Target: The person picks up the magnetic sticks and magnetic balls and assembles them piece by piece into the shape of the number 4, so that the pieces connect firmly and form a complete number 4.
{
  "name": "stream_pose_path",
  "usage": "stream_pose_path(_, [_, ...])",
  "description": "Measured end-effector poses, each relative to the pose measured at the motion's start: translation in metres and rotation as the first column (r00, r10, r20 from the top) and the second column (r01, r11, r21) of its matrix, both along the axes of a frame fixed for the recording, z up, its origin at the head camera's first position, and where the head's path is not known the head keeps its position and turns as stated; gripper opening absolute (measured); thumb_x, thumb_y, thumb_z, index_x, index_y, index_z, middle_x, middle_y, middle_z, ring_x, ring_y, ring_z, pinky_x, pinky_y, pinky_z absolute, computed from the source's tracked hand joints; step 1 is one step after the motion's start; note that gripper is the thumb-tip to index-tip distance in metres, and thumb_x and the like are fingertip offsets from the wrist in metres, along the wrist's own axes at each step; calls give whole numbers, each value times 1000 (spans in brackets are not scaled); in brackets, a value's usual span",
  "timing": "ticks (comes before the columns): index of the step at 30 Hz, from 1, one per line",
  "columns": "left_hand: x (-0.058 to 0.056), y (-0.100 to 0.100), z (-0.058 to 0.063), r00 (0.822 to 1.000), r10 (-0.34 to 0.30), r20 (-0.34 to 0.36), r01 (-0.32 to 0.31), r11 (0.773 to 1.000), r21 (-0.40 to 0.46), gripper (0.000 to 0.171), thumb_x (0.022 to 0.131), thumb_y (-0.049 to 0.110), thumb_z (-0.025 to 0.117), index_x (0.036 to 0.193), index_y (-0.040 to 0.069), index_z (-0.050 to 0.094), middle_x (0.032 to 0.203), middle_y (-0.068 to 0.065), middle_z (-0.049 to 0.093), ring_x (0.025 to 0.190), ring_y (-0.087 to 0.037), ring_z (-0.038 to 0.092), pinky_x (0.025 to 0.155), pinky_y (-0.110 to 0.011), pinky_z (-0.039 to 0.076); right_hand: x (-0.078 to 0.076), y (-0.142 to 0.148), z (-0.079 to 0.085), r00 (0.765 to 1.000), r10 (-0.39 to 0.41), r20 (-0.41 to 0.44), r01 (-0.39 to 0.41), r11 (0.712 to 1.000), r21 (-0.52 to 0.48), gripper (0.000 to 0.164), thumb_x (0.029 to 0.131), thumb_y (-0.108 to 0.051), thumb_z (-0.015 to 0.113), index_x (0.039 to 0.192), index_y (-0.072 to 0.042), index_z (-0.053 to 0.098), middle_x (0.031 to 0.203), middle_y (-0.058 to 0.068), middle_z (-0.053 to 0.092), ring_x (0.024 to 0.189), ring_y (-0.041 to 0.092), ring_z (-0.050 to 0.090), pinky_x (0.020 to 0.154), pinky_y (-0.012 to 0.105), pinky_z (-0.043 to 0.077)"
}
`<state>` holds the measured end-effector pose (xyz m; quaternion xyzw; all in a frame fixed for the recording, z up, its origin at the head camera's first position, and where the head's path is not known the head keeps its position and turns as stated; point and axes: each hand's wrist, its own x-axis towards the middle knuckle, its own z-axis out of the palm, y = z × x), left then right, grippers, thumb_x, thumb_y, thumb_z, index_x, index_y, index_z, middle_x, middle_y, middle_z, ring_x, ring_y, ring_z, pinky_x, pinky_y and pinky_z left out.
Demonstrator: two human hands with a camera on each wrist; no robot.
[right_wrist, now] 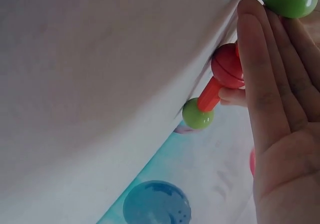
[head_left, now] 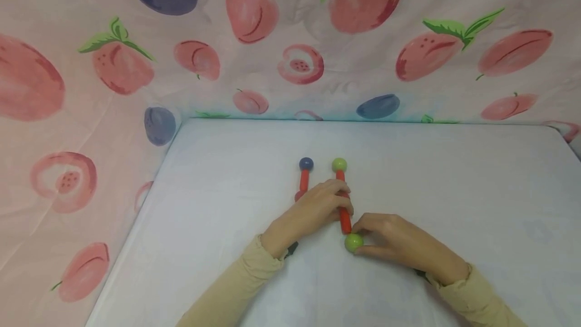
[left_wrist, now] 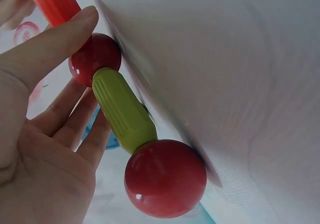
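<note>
Red sticks and colored balls are joined into a toy structure on the table. My left hand [head_left: 317,203] grips it at the middle red ball [left_wrist: 97,58], its thumb lying over that ball and the end of a red stick [head_left: 346,221]. From this ball a green stick [left_wrist: 125,108] runs to a second red ball [left_wrist: 165,179]. Another red stick [right_wrist: 209,94] leads away to a far light-green ball [head_left: 339,165]. My right hand [head_left: 395,238] pinches a light-green ball [head_left: 353,242] between thumb and fingers, right at the stick's near end.
Left of the structure's far green ball, a blue ball [head_left: 306,164] tops another red stick [head_left: 304,180], with my left hand partly covering the red ball below it. The white table [head_left: 454,175] ends at a fruit-print cloth [head_left: 281,85] behind and at the left.
</note>
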<state>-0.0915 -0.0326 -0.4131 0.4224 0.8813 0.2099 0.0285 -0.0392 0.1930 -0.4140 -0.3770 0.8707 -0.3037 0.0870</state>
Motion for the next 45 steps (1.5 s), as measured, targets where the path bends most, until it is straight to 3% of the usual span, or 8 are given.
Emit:
stream_pose_path(7, [0, 0, -1, 1000, -1, -4, 1, 1000, 5, 18, 88, 15, 76, 105, 23, 76, 121, 3, 60, 118, -12, 52, 107, -18, 40, 0, -3, -1, 1000, -14, 14, 14, 1000, 12, 24, 83, -26, 81, 103, -19, 70, 97, -18, 67, 87, -1, 63, 79, 25, 57])
stream_pose_path(18, [0, 1, -1, 1000, 0, -5, 0, 1000, 0, 18, 88, 14, 76, 104, 22, 76, 120, 3, 60, 118, -13, 52, 107, -18, 40, 1, -5, -2, 999, -10, -34, 9, 1000, -8, 22, 84, -27, 80, 101, -19, 70, 95, -18, 67, 87, 0, 64, 78, 25, 57])
stream_pose_path(36, [1, 1, 0, 1000, 17, 19, -17, 1000, -14, 19, 89, 13, 75, 107, 21, 75, 125, 1, 60, 123, -14, 51, 109, -19, 39, -1, -6, -1, 999, -9, 35, 9, 1000, 4, 21, 85, -24, 80, 104, -19, 71, 97, -18, 69, 89, 0, 65, 81, 26, 58])
stream_pose_path(45, [1, 1, 1, 1000, 16, 11, -15, 1000, -22, 18, 89, 12, 74, 104, 22, 76, 124, 2, 60, 122, -13, 52, 109, -19, 39, 0, -6, -1, 1000, -1, 15, 1, 1000, 4, 25, 83, -25, 82, 103, -18, 70, 97, -18, 68, 89, 1, 64, 81, 26, 57])
